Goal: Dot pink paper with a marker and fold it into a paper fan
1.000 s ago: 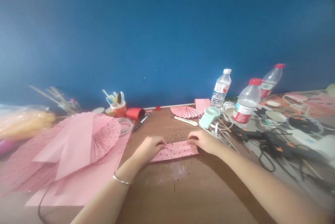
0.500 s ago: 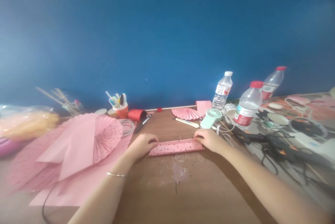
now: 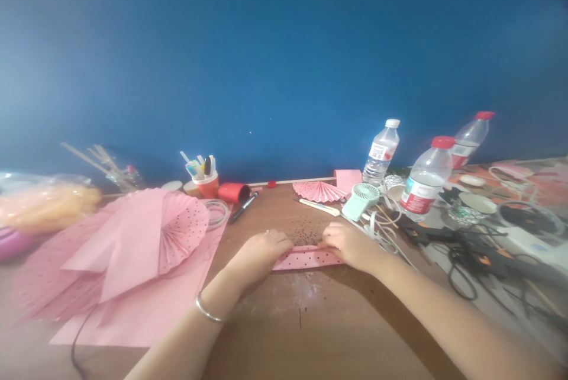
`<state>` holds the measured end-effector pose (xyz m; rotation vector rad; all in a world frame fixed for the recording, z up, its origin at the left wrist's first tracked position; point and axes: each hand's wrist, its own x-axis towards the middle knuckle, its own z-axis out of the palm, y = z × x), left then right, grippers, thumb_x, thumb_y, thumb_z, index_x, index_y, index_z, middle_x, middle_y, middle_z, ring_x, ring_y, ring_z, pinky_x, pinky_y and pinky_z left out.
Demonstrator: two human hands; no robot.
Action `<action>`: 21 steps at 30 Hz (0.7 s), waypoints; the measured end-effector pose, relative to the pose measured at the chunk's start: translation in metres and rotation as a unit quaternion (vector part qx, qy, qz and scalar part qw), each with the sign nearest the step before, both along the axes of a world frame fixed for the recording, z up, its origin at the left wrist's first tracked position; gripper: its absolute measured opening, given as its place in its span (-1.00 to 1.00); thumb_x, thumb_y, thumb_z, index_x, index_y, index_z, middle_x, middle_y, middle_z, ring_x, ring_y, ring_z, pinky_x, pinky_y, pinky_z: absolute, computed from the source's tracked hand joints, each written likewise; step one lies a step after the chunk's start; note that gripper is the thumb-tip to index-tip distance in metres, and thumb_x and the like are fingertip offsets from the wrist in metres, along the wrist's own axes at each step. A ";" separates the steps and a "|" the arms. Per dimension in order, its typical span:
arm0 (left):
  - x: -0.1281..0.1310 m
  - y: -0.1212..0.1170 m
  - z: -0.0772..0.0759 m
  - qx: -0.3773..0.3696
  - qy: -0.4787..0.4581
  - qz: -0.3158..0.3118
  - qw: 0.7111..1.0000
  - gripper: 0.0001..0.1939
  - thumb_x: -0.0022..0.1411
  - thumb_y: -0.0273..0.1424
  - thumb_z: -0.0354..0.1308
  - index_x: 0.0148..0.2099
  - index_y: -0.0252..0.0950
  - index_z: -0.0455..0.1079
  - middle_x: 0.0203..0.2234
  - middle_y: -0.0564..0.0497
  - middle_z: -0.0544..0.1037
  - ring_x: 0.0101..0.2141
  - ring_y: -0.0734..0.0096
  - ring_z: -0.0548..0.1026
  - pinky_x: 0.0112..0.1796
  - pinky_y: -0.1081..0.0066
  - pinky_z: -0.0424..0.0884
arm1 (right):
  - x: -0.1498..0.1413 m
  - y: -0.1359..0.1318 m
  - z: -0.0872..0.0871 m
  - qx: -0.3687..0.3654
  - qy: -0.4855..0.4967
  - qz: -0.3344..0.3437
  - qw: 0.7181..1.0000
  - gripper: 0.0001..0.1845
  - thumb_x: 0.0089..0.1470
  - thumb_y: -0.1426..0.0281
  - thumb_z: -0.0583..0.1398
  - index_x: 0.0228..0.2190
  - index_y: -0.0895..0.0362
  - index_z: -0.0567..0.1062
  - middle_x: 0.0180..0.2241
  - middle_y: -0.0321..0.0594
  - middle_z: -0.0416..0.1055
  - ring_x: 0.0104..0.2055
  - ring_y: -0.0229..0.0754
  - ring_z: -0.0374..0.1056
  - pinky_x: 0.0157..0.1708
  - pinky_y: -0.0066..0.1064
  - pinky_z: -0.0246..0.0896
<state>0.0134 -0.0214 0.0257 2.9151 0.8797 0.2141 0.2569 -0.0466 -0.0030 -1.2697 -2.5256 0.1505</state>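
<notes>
A narrow strip of folded pink paper (image 3: 307, 258), dotted with dark holes, lies across the brown table in front of me. My left hand (image 3: 266, 248) grips its far edge near the left end, fingers bent over the paper. On the right part of the same edge, my right hand (image 3: 344, 244) has its fingers pressed together on the fold. Just beyond the strip, small dark specks (image 3: 306, 227) are scattered on the wood. Both palms hide the ends of the paper, and the thumbs are mostly out of sight.
Pink pleated fans and paper (image 3: 137, 250) pile up at left. Behind stand a cup of pens (image 3: 206, 183), a red cup (image 3: 234, 193), a marker (image 3: 243, 208), a craft knife (image 3: 318, 207) and a mint handheld fan (image 3: 361, 199). Bottles (image 3: 426, 182) and black cables (image 3: 470, 250) crowd the right.
Both hands have moved inward along the paper strip, closer together. The fingers now press over its far edge, and the strip looks narrower. The view has shifted slightly.
</notes>
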 end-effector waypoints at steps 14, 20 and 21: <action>0.010 -0.001 -0.014 -0.005 0.070 0.075 0.995 -0.83 0.14 -0.53 -0.08 -0.40 -0.28 0.33 -0.42 0.00 0.37 -0.37 0.38 0.35 -0.35 0.43 0.26 | -0.020 -0.011 0.000 -0.018 -0.017 -0.054 0.998 -0.87 0.01 0.36 0.13 -0.38 0.13 0.44 -0.40 -0.23 0.32 -0.29 -0.18 0.21 -0.35 -0.43 0.07; 0.013 -0.006 -0.016 -0.001 0.053 0.095 0.994 -0.83 0.16 -0.52 -0.10 -0.35 -0.29 0.31 -0.40 -0.02 0.38 -0.34 0.35 0.35 -0.34 0.40 0.26 | -0.030 -0.016 -0.003 0.007 -0.015 -0.065 0.998 -0.84 0.02 0.47 0.09 -0.31 0.12 0.43 -0.38 -0.22 0.31 -0.26 -0.17 0.19 -0.29 -0.40 0.06; 0.013 -0.006 -0.016 -0.002 0.046 0.095 0.994 -0.83 0.16 -0.51 -0.10 -0.33 -0.29 0.31 -0.39 -0.02 0.38 -0.33 0.34 0.35 -0.33 0.40 0.26 | -0.032 -0.017 -0.004 0.008 -0.014 -0.069 0.997 -0.83 0.03 0.48 0.08 -0.31 0.12 0.43 -0.38 -0.21 0.31 -0.26 -0.17 0.19 -0.29 -0.40 0.06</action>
